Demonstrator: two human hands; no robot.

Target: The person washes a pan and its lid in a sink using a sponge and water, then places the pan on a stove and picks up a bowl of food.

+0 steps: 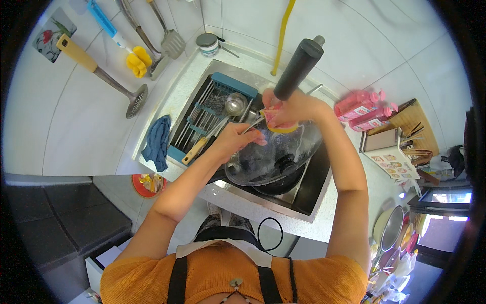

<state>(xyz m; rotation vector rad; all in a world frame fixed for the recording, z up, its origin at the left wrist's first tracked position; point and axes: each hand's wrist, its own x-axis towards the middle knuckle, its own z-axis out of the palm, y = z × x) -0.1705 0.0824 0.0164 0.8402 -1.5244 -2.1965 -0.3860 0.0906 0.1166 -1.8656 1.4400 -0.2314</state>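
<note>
My left hand (241,138) holds a thin metal utensil (253,124) by one end; its full shape is hidden. Wrapped in my right hand (294,108) is a pink sponge with a yellow edge (283,127), up against the utensil's other end. Below both hands a clear glass lid (265,161) with wet, whitish streaks is tilted in the sink (319,193). Under it sits a black pan (281,188), mostly covered. The black tap (300,68) rises just above my right hand.
A blue-ended drying rack (233,85) on the left holds a metal ladle (236,104) and a wooden-handled utensil (195,150). A blue cloth (157,142) lies beside it. Pink bottles (355,104) and a utensil holder (391,155) stand right. A slotted skimmer (136,100) hangs left.
</note>
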